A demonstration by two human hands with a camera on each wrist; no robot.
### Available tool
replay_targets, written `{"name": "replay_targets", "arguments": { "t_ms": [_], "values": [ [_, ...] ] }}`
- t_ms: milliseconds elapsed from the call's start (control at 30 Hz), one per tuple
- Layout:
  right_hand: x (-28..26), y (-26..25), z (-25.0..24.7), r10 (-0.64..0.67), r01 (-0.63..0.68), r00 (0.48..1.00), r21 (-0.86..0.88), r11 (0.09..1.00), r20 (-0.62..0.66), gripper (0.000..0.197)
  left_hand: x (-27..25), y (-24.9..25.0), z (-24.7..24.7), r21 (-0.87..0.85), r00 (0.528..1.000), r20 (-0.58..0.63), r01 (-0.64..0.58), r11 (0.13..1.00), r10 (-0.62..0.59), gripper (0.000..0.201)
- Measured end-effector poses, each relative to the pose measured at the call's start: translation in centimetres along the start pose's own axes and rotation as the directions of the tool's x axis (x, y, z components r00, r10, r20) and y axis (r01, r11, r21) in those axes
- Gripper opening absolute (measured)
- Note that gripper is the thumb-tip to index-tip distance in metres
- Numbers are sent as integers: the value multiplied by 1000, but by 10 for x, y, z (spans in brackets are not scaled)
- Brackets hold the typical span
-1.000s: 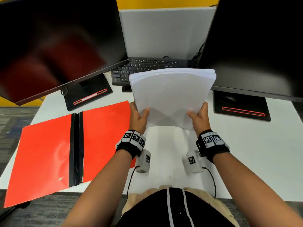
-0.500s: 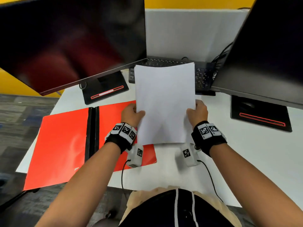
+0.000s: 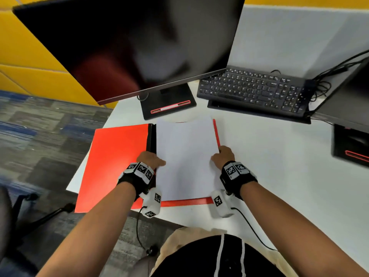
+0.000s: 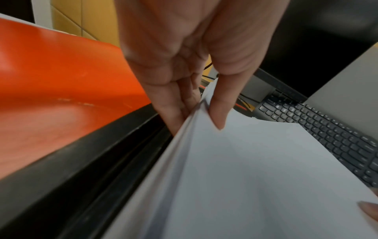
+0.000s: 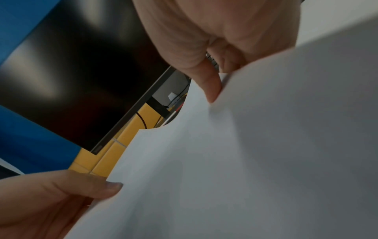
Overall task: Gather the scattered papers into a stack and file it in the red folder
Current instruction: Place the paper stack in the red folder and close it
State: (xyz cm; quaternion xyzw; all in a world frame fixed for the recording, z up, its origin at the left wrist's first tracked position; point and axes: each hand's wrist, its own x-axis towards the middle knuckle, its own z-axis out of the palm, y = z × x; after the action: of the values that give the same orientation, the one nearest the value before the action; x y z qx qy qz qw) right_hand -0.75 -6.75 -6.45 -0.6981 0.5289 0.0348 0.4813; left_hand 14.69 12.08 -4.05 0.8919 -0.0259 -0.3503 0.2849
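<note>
The white paper stack (image 3: 185,156) is over the right half of the open red folder (image 3: 117,160), beside its black spine (image 3: 151,136). My left hand (image 3: 152,159) pinches the stack's left edge, thumb on top and fingers underneath. In the left wrist view the left hand (image 4: 196,111) holds the paper stack (image 4: 255,177) just above the spine (image 4: 102,161), next to the red folder (image 4: 61,80). My right hand (image 3: 222,155) pinches the right edge. The right wrist view shows the right hand (image 5: 216,87) on the paper stack (image 5: 245,161), thumb on top.
A monitor (image 3: 129,43) on a black stand (image 3: 167,102) rises behind the folder. A black keyboard (image 3: 253,89) with tangled cables lies at the back right. A second monitor's base (image 3: 351,146) stands at the far right. The white table (image 3: 289,176) ends close left of the folder.
Both hands have carried the stack from upright in front of the keyboard down and left over the folder's right half. The view has swung left.
</note>
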Motion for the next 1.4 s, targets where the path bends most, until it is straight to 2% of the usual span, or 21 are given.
{"name": "replay_targets", "arguments": {
  "t_ms": [167,333,433,533,600,667,700,733,767,800,900,1000,1067,1133,1200,1300,1400],
  "values": [
    [-1,-2,8,47,-47,999,-32,998,-20,42,9,-8,-4,10,1000,30,0,1000,0,21],
    [-1,-2,12,68,-70,997,-60,996,-44,41,4,-6,-8,83,997,53,-65,994,60,35],
    [-2,-3,11,66,-71,996,-89,994,-53,39,2,-10,-15,14,993,67,-102,995,101,35],
    [-3,-5,8,61,-66,997,-133,989,-38,20,4,-21,-43,-161,998,-37,-46,986,40,31],
    [-5,-6,6,52,-55,998,-156,986,-21,20,6,-31,-72,-139,986,-164,-4,990,-19,35],
    [-8,-7,3,39,-38,999,-190,981,0,30,0,-50,-103,15,945,-306,127,992,-116,50],
    [-10,-7,3,32,-31,1000,-212,977,1,32,-3,-62,-116,166,922,-357,220,961,-149,57],
    [-11,-7,2,22,-23,1000,-232,972,-6,31,-6,-75,-125,375,924,-363,264,889,-121,58],
    [-12,-6,2,15,-19,1000,-253,967,-19,28,-12,-87,-134,557,944,-320,251,792,-74,53],
    [-12,-5,2,6,-16,999,-278,960,-37,27,-13,-97,-138,659,965,-261,199,725,-27,50],
    [-13,-3,0,-23,2,998,-328,945,-62,29,-15,-111,-151,707,985,-165,88,702,42,40],
    [-17,-3,-3,-30,20,999,-340,940,-24,23,-17,-113,-162,611,991,-123,35,791,51,21],
    [-20,-4,-6,-31,26,999,-343,939,-9,20,-13,-111,-170,393,988,-146,97,914,-43,7],
    [-23,-4,-7,-30,32,999,-349,937,9,30,-11,-102,-178,138,971,-197,168,976,-139,20],
    [-25,-2,-7,-39,47,999,-352,935,29,38,-12,-91,-188,-81,967,-198,150,985,-164,23],
    [-28,-1,-9,-68,81,997,-373,924,47,40,-29,-73,-199,-245,984,-155,44,969,-84,9],
    [-32,-2,-15,-71,99,994,-419,903,82,42,-56,-50,-198,-258,993,-85,-99,961,80,26]
  ]
}}
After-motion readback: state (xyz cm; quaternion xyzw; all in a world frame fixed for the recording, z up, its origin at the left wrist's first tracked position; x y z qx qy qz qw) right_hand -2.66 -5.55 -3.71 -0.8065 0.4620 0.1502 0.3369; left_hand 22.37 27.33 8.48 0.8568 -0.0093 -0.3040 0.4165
